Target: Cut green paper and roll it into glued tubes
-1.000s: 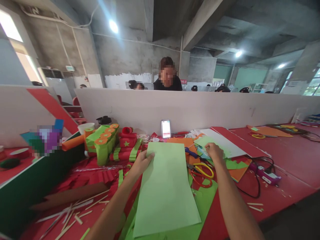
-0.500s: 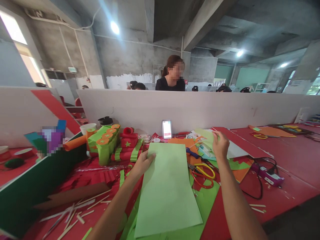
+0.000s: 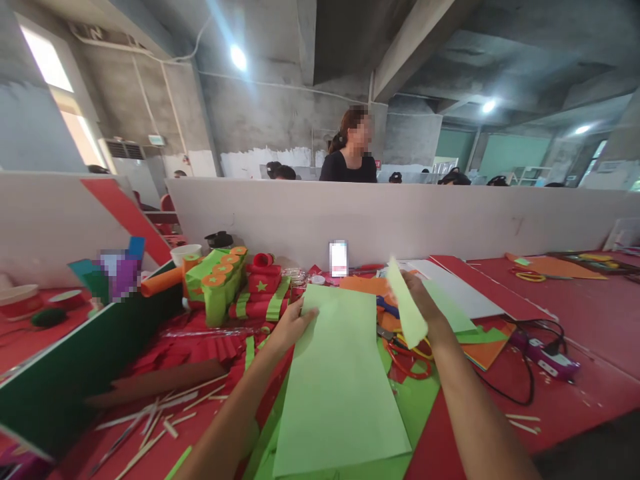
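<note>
A long sheet of light green paper lies in front of me over darker green sheets. My left hand grips its upper left edge, thumb on top. In my right hand is a smaller piece of light green paper, tilted on edge beside the sheet's upper right corner. That hand's fingertips are partly hidden behind the piece. Below it lie scissors with red handles and a yellow handle partly covered by the piece. A blue-handled tool rests just left of the piece.
Red and green paper rolls with stars stand at left, near a green divider. Thin wooden sticks lie front left. A phone leans on the white partition; a power strip with cable sits right. A person is beyond.
My right hand has moved left and toward me, bringing a small light green piece from the pile to beside the long sheet. My left hand still holds the sheet's edge.
</note>
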The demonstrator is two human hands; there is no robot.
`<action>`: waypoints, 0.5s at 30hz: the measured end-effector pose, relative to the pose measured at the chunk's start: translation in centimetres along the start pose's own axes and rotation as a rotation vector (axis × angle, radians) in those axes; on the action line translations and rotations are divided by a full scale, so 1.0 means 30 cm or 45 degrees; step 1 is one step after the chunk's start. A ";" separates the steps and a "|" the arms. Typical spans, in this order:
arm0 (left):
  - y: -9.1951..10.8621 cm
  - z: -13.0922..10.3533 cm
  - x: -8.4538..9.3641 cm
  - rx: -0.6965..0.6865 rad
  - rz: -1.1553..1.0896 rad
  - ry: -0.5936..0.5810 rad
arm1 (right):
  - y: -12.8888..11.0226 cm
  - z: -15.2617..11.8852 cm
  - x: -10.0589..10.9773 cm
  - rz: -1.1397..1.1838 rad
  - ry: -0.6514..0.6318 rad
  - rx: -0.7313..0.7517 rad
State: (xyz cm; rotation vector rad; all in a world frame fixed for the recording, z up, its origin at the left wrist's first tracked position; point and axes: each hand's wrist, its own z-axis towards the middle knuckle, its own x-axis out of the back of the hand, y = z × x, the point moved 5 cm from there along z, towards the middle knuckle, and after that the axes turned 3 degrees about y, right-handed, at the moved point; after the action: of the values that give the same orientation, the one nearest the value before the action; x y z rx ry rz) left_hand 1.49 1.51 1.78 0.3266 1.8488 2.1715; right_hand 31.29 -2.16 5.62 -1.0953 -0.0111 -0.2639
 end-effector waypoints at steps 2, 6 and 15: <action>-0.001 -0.004 -0.003 0.006 -0.032 -0.021 | 0.012 0.022 -0.050 -0.040 -0.102 -0.035; 0.006 -0.013 -0.012 0.012 -0.078 -0.054 | 0.047 0.055 -0.106 -0.106 -0.124 0.008; 0.028 -0.037 -0.035 0.089 -0.073 -0.094 | 0.084 0.041 -0.132 -0.184 -0.194 -0.001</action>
State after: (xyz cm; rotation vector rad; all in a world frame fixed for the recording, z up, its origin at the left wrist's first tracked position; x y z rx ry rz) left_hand 2.04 -0.01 2.43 0.3586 1.8730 2.0333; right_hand 28.14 0.80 3.43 -1.1147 -0.2272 -0.3095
